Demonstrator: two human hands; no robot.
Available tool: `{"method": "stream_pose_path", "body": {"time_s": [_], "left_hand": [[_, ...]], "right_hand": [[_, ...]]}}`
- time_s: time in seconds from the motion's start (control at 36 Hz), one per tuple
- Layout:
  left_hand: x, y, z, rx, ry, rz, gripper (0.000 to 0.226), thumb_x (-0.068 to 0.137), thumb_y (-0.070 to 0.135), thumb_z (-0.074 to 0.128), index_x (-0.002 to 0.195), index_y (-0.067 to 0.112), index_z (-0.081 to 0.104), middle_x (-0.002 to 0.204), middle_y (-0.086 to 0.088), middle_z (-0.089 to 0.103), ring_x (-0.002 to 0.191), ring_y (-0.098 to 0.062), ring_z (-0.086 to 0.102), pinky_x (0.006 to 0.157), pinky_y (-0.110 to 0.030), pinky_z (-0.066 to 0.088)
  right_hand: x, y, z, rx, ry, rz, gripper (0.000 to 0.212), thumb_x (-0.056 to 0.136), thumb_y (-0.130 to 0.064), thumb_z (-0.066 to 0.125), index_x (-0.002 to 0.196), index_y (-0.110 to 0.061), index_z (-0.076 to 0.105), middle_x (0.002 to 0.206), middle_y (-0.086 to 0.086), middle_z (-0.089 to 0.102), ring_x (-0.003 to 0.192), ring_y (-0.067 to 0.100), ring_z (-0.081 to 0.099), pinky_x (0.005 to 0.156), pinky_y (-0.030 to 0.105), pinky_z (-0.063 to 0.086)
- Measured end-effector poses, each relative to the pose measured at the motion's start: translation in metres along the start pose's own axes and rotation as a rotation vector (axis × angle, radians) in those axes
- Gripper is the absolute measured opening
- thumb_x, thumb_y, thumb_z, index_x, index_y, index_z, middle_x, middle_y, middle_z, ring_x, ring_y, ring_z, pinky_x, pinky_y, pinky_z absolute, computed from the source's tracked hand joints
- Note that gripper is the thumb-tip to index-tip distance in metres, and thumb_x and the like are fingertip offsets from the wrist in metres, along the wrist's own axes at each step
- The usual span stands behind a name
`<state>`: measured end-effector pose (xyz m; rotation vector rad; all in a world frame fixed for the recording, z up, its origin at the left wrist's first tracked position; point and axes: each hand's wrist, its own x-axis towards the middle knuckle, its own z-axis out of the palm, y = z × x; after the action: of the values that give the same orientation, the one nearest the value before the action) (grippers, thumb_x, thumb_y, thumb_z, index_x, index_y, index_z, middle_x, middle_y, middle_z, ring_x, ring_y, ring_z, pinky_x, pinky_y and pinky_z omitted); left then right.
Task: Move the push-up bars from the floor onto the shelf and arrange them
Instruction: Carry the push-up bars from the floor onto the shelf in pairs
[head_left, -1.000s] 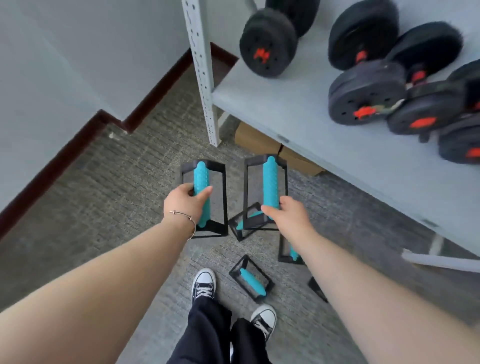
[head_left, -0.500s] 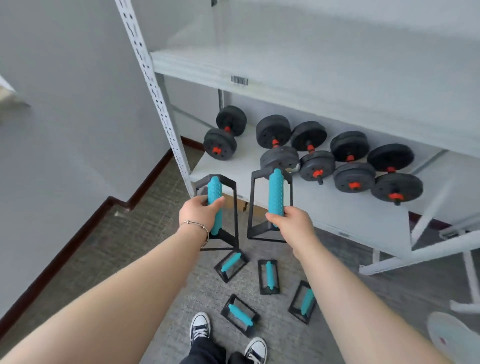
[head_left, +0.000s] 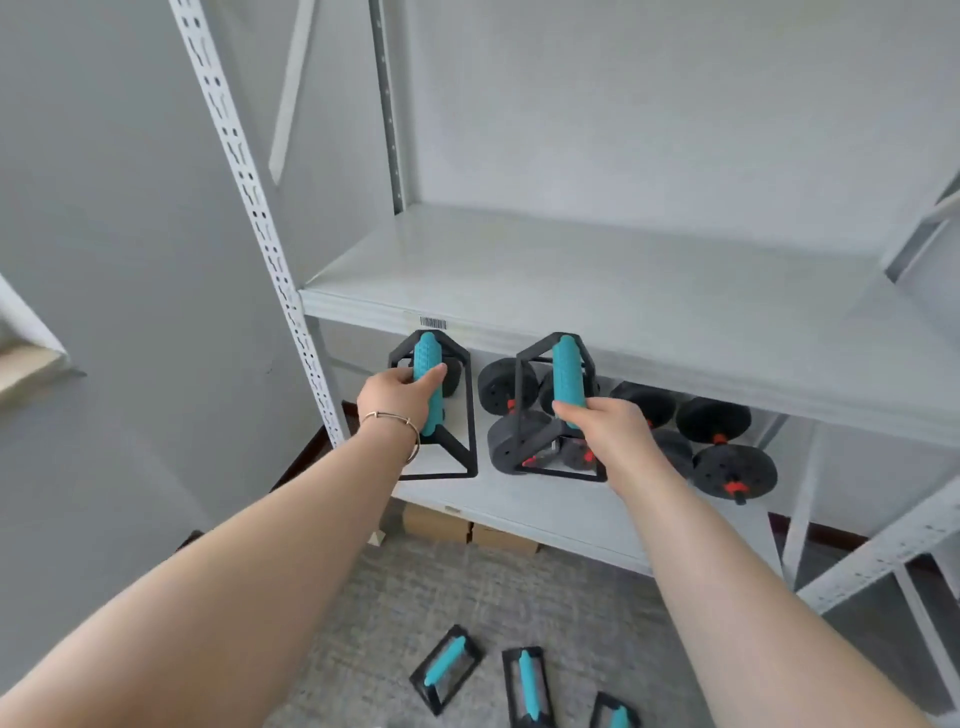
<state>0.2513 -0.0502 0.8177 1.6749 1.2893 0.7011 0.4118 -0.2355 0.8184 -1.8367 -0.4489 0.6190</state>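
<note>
Left hand (head_left: 397, 397) and right hand (head_left: 605, 434) each wrapped tight round a push-up bar (head_left: 428, 384) (head_left: 567, 382), held just below the shelf (head_left: 597, 291) edge. Lift frames clear of the lip, probably a tight margin, then set flat, side by side.

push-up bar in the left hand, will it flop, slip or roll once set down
The black-framed push-up bar with teal grip probably stays stiff: its frame holds shape in the left hand. The bumpy grip likely resists slipping. Its flat rectangular base shouldn't roll.

The upper shelf (head_left: 597, 270) lies bare and open in front, while dumbbells (head_left: 717, 441) crowd the lower shelf (head_left: 545, 512).
</note>
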Motion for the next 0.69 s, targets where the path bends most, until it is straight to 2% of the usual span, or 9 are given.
{"method": "stream_pose_path", "body": {"time_s": [0.06, 0.19, 0.31, 0.5, 0.58, 0.69], "left_hand": [[0.014, 0.017, -0.001, -0.007, -0.011, 0.028, 0.048, 0.068, 0.069, 0.062, 0.077, 0.022, 0.070, 0.070, -0.001, 0.067, 0.060, -0.017, 0.065, 0.043, -0.022, 0.045], [0.062, 0.060, -0.002, -0.017, -0.014, 0.100, 0.040, 0.073, 0.064, 0.063, 0.075, 0.025, 0.069, 0.068, 0.003, 0.066, 0.061, -0.013, 0.063, 0.047, -0.023, 0.047], [0.110, 0.084, 0.001, -0.052, -0.017, 0.099, 0.036, 0.073, 0.061, 0.065, 0.061, 0.028, 0.060, 0.066, 0.004, 0.064, 0.063, -0.016, 0.064, 0.058, -0.030, 0.057], [0.217, 0.108, 0.011, -0.096, -0.099, 0.116, 0.034, 0.072, 0.056, 0.069, 0.064, 0.023, 0.065, 0.063, 0.002, 0.065, 0.058, -0.018, 0.063, 0.054, -0.028, 0.056], [0.262, 0.112, 0.019, -0.104, -0.146, 0.103, 0.034, 0.072, 0.054, 0.070, 0.064, 0.021, 0.067, 0.060, 0.001, 0.062, 0.053, -0.018, 0.060, 0.045, -0.023, 0.048], [0.315, 0.115, 0.035, -0.083, -0.204, 0.088, 0.035, 0.074, 0.050, 0.071, 0.067, 0.017, 0.067, 0.060, 0.000, 0.059, 0.051, -0.018, 0.055, 0.045, -0.022, 0.043]], "right_hand": [[0.008, -0.016, 0.000, 0.013, 0.015, -0.027, 0.024, 0.077, -0.039, 0.077, 0.089, -0.018, 0.074, 0.081, -0.004, 0.071, 0.073, 0.012, 0.065, 0.055, 0.024, 0.045], [0.043, -0.057, 0.009, 0.013, 0.055, -0.083, 0.024, 0.076, -0.037, 0.077, 0.083, -0.014, 0.073, 0.078, 0.003, 0.066, 0.072, 0.018, 0.059, 0.062, 0.030, 0.043], [0.078, -0.080, 0.022, 0.002, 0.100, -0.108, 0.023, 0.076, -0.034, 0.076, 0.086, -0.014, 0.073, 0.081, 0.006, 0.067, 0.076, 0.021, 0.060, 0.068, 0.033, 0.046], [0.154, -0.117, 0.059, -0.020, 0.173, -0.087, 0.028, 0.078, -0.034, 0.075, 0.092, -0.010, 0.072, 0.081, 0.007, 0.064, 0.071, 0.019, 0.056, 0.061, 0.030, 0.043], [0.185, -0.127, 0.077, -0.014, 0.200, -0.059, 0.027, 0.079, -0.033, 0.075, 0.095, -0.011, 0.072, 0.085, 0.006, 0.067, 0.076, 0.019, 0.059, 0.065, 0.031, 0.045], [0.226, -0.139, 0.098, -0.016, 0.240, -0.005, 0.022, 0.079, -0.029, 0.074, 0.087, -0.009, 0.072, 0.080, 0.004, 0.068, 0.074, 0.016, 0.062, 0.071, 0.032, 0.045]]}}
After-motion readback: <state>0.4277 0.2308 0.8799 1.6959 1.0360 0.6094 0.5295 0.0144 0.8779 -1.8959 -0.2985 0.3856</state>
